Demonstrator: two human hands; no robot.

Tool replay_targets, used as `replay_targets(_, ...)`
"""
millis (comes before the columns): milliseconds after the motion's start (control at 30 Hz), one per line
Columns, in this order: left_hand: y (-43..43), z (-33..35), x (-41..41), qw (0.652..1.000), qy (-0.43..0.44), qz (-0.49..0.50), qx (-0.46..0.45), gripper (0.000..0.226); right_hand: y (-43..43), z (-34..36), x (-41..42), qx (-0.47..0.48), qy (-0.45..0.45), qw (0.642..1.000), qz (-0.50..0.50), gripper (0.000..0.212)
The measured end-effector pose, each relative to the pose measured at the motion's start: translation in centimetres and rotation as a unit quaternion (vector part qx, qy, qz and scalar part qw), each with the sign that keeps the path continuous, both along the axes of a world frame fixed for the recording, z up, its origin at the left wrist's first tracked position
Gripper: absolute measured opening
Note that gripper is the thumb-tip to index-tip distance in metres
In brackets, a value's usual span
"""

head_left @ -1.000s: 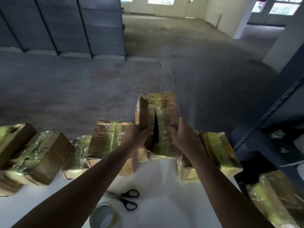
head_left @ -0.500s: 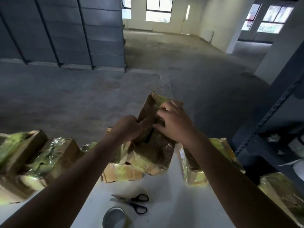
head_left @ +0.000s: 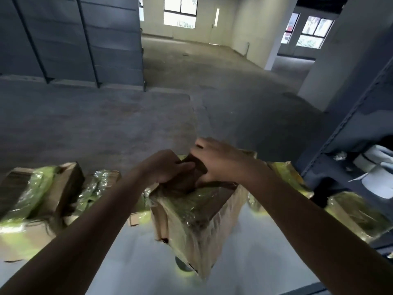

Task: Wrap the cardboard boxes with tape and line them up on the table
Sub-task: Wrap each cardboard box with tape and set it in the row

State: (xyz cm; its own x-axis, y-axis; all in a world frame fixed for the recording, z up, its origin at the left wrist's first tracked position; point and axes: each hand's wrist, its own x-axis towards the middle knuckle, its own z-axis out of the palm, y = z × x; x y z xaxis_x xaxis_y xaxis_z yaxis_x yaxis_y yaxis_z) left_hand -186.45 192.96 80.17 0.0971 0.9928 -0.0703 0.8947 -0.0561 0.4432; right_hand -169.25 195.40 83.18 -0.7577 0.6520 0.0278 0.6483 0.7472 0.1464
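A cardboard box (head_left: 197, 218) wrapped in shiny yellowish tape is held above the white table (head_left: 255, 262), tilted toward me. My left hand (head_left: 168, 167) grips its far left edge, thumb on the top face. My right hand (head_left: 217, 160) grips the far top edge, fingers curled over it and thumb pressed on the top. More taped boxes lie along the table's far edge: two at the left (head_left: 40, 188) (head_left: 100, 186) and one at the right (head_left: 285, 173). The tape roll (head_left: 184, 266) peeks out under the held box.
A dark metal shelf rack (head_left: 348, 128) stands at the right with another wrapped box (head_left: 357, 216) on a lower shelf. Beyond the table lies open concrete floor and grey partition panels (head_left: 70, 39). The scissors are hidden.
The box has come toward me and tipped from upright to lying tilted over the table, covering the scissors and most of the tape roll. Both hands shifted to its far top edge.
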Motion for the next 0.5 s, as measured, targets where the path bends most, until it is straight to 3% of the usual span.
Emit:
replay_targets(167, -3.5, -1.2, -3.9, 0.997, -0.027, -0.072, -0.028, 0.045, -4.2, -1.1, -3.7, 0.007, -0.05, 0.999, 0.002, 0.074)
replay_targets(233, -4.8, -1.6, -5.7, 0.993, -0.06, -0.099, -0.012, 0.038, -6.0, -1.5, -5.3, 0.052, -0.061, 0.996, 0.028, 0.066)
replay_targets(300, -5.9, -1.9, -7.3, 0.991, -0.08, -0.111, -0.011, 0.044, -7.5, -1.8, -6.6, 0.074, -0.066, 0.993, 0.06, 0.056)
replay_targets(400, -6.9, -2.8, -8.9, 0.992, -0.04, -0.116, -0.032, 0.047, -9.2, -2.8, -7.8, 0.12, -0.085, 0.98, 0.132, 0.034)
replay_targets(500, -7.4, -4.0, -10.0, 0.994, -0.019, -0.1, -0.043, 0.045, -10.0, -4.0, -8.5, 0.125, -0.105, 0.978, 0.133, 0.025)
